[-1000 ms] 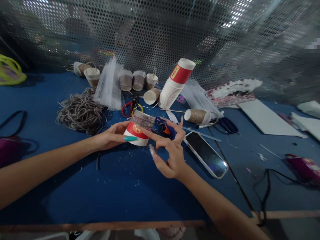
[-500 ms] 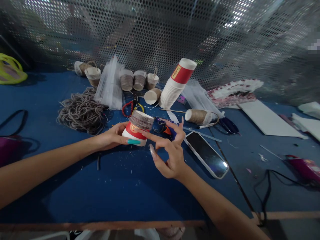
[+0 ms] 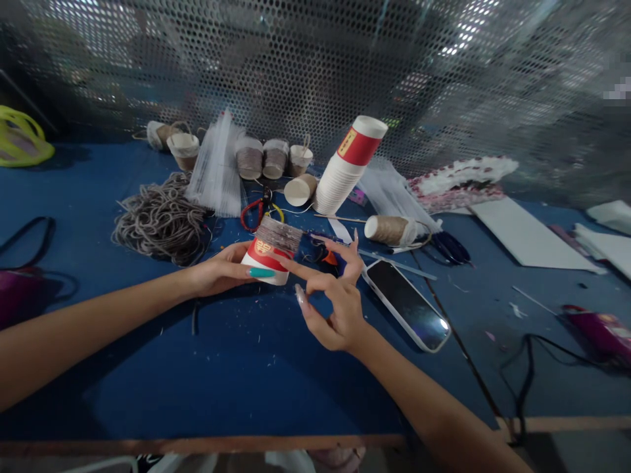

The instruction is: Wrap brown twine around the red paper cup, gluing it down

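My left hand (image 3: 221, 270) grips an upturned red-and-white paper cup (image 3: 269, 257) whose upper part is wound with grey-brown cord. The cup is held just above the blue table (image 3: 236, 368), slightly tilted. My right hand (image 3: 332, 299) is beside the cup on its right, index finger stretched to the cup's side, the other fingers spread and curled. I cannot make out a strand between those fingers. A glue gun (image 3: 323, 253) lies just behind my right hand.
A heap of cord (image 3: 160, 220) lies at the left, scissors (image 3: 259, 209) behind the cup. A leaning stack of paper cups (image 3: 348, 164), several cord-wrapped cups (image 3: 261, 157), a cord spool (image 3: 389, 230), a phone (image 3: 407, 304), clear plastic sleeves (image 3: 214, 167) and white sheets (image 3: 527, 233) fill the back. Perforated metal screen behind.
The cup has turned a little in my left hand and sits slightly lower. My right hand stays at its side, barely shifted.
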`<state>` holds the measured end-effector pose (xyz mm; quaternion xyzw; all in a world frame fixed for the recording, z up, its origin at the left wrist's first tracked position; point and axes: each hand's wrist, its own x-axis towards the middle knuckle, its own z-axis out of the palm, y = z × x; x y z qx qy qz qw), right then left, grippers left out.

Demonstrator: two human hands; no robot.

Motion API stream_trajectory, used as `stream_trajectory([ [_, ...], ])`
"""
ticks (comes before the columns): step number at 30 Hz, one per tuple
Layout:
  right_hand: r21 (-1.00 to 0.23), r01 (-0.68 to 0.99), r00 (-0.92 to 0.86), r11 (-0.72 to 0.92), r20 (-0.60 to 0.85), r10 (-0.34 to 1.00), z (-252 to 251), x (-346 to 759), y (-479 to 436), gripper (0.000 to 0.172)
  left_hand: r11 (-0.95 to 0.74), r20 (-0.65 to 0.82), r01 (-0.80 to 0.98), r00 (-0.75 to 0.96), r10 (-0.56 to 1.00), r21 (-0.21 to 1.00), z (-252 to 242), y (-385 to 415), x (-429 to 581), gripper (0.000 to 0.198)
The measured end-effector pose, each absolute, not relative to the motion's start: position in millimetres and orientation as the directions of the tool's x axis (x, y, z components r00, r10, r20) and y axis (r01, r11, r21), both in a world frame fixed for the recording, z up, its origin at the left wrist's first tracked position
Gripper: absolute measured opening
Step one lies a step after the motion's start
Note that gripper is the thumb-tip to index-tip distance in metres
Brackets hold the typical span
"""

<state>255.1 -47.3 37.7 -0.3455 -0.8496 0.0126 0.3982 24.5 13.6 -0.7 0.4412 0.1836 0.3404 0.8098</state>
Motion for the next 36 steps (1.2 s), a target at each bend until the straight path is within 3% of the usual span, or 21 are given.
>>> stream_trajectory([
  [6,-0.279,0.603,-0.432,0.747,0.673,0.600,38.4,253.0,-45.5,0.019,0.387,-0.005,-0.395,0.694,0.720,0.833,-2.3,14.0,23.2,0.056],
  [10,-0.239,0.637,-0.237,0.733,0.844,0.481,37.9,261.0,-34.9,0.020,0.387,-0.024,-0.391,0.676,0.736,0.835,-2.3,15.2,21.3,0.061],
  [11,-0.254,0.702,-0.133,0.665,0.871,0.474,37.5,264.5,-30.3,0.020,0.386,-0.032,-0.394,0.664,0.747,0.834,-2.2,15.6,21.0,0.063],
  [13,-0.304,0.889,0.043,0.342,0.799,0.600,36.7,271.5,-20.7,0.023,0.386,-0.049,-0.407,0.633,0.772,0.828,-1.7,16.2,20.6,0.065],
  [16,-0.194,0.968,0.235,-0.162,0.450,0.862,37.1,276.9,-9.8,0.051,0.389,-0.069,-0.432,0.593,0.802,0.814,-1.4,17.1,20.2,0.064],
  [18,-0.087,0.953,0.302,-0.289,0.238,0.923,39.0,277.0,-5.8,0.069,0.387,-0.066,-0.441,0.587,0.807,0.810,-1.4,17.9,19.9,0.060],
  [20,-0.040,0.957,0.291,-0.289,0.104,0.951,42.2,276.5,-3.1,0.074,0.380,-0.043,-0.442,0.606,0.795,0.813,-1.4,18.7,19.9,0.055],
  [24,-0.030,0.969,0.243,-0.244,-0.045,0.969,48.3,275.8,-0.3,0.066,0.381,0.008,-0.450,0.654,0.757,0.808,0.1,18.3,21.2,0.053],
  [30,-0.019,0.950,0.313,-0.313,0.028,0.949,46.4,265.4,-1.8,0.070,0.402,-0.079,-0.422,0.603,0.793,0.812,3.1,14.0,25.9,0.054],
  [33,-0.072,0.954,0.292,-0.291,0.018,0.956,45.5,266.2,-1.5,0.054,0.379,-0.092,-0.403,0.574,0.814,0.833,2.3,14.1,26.8,0.056],
  [36,-0.222,0.938,0.275,-0.265,0.012,0.961,48.8,272.0,-2.0,0.037,0.378,-0.087,-0.430,0.558,0.825,0.820,0.0,15.5,25.8,0.054],
])
